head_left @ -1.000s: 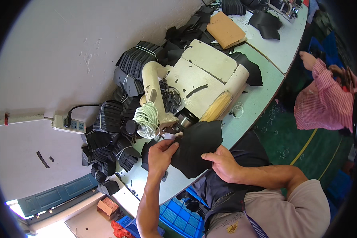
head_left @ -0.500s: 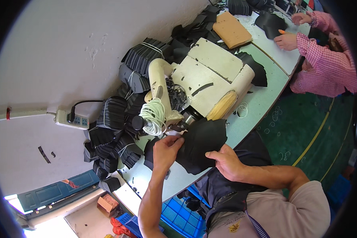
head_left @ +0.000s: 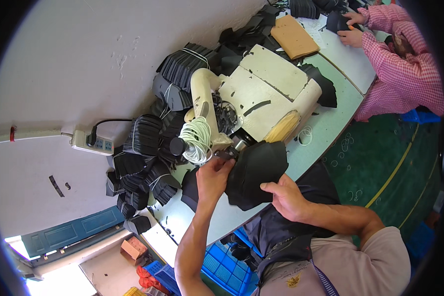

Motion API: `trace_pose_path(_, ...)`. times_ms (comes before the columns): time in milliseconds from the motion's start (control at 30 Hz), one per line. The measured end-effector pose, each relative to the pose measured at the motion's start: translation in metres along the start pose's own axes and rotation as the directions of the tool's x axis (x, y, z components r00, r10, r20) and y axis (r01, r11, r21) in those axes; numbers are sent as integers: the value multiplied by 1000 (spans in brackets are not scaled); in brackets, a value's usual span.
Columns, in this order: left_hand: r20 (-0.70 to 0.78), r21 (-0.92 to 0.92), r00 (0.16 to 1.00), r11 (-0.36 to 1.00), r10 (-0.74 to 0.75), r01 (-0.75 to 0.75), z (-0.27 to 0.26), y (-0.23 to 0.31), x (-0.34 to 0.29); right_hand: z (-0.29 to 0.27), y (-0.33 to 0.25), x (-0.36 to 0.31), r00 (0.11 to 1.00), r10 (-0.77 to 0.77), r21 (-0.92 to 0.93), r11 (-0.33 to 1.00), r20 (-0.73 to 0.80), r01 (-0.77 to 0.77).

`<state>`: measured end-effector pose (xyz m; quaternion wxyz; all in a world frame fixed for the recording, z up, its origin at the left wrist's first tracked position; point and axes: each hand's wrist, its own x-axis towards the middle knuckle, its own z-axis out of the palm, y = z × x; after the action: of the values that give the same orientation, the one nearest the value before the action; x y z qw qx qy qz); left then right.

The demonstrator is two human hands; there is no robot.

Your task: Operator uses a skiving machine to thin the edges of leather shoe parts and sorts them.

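A black sheet piece [head_left: 255, 175] with curved edges is held at the front of a cream-coloured bench machine [head_left: 271, 84]. My left hand [head_left: 213, 178] pinches its left edge, close beside the machine's metal working parts [head_left: 239, 145]. On its right edge my right hand [head_left: 287, 198] is closed, thumb on top and fingers underneath. The sheet hides part of the machine's front. Another black piece [head_left: 189, 190] lies on the table, partly behind my left wrist. A coil of pale cord [head_left: 196, 140] hangs on the machine's arm.
Banded bundles of black pieces [head_left: 144, 135] crowd the wall side, near a power strip [head_left: 96, 144]. Beyond the machine lie black scraps and a brown pad [head_left: 294, 37]. A co-worker in a pink checked sleeve [head_left: 389, 56] handles another black piece. Blue crates [head_left: 227, 266] stand below the table.
The view has shifted slightly. My hands keep their hold while the black sheet has turned a little. The co-worker's hands have come together on their black piece.
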<state>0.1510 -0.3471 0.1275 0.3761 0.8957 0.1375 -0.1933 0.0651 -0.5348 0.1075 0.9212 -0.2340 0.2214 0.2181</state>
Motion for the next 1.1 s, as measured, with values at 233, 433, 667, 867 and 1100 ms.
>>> trace_pose_path(233, 207, -369, 978, 923, -28, 105, -11, -18, -16, -7, -4, -2, 1000, 21, -58, 998, 1, -21)
trace_pose_path(433, 50, -207, 997, 976, -53, 62, -4, -6, -2, 7, 4, -6, 999, 29, 70, 997, -40, -26)
trace_pose_path(667, 22, -537, 999, 844, 27, -11, 17, -32, -18, -2, -5, 1, 994, -60, -100, 994, -92, 51)
trace_pose_path(867, -134, 21, 714, 722, 688, -692, -7, 9, -114, -15, -59, -26, 874, 467, -774, 600, 135, -201)
trace_pose_path(1100, 715, -303, 623, 944, 317, -133, -1, -33, -174, 8, -64, -50, 554, 810, -969, 244, 190, -24)
